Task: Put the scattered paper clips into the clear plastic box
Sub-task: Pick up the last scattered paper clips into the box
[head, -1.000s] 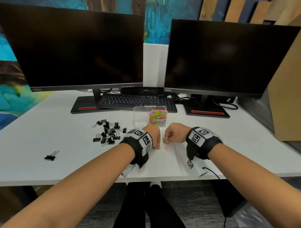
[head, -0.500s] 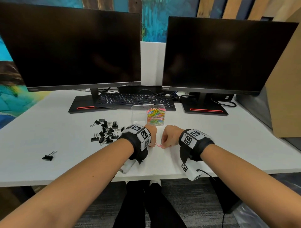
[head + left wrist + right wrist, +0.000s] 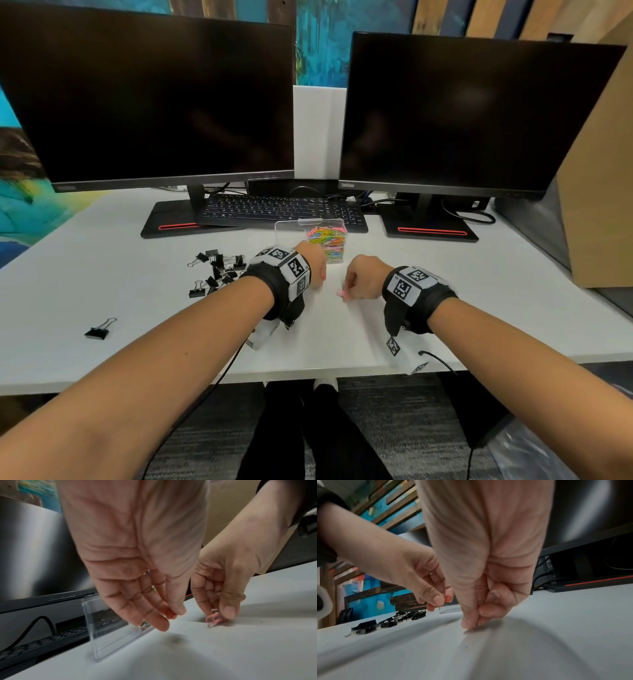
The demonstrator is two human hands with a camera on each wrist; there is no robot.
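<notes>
- since a second ago the left hand [image 3: 313,262] has drawn off the white tabletop [image 3: 342,335] and up toward the box, while the right hand [image 3: 364,279] has closed its fingertips on the clip that lay between the two hands.
- the loose black metal binder clips [image 3: 219,270] on the left are not part of the job; leave them where they lie.
- the left grip pinches a small red paper clip [image 3: 447,599] between thumb and forefinger, the other fingers relaxed. it hangs just in front of the box, so a short reach forward and over the rim should do it, letting go only once above the opening.
- the clear plastic box [image 3: 291,233] stands open in front of the black keyboard [image 3: 281,210], already holding a heap of coloured paper clips [image 3: 327,241]. it looks light, so i would drop from above rather than brush its wall.
- the pink paper clip [image 3: 213,618] is held low, about at the tabletop, in the right grip, thumb against fingertips; a dark bit of wire shows beneath it, perhaps a second clip, i cannot tell.
- lift straight up, check that nothing dangles loose, then carry it left and forward to the box.
</notes>
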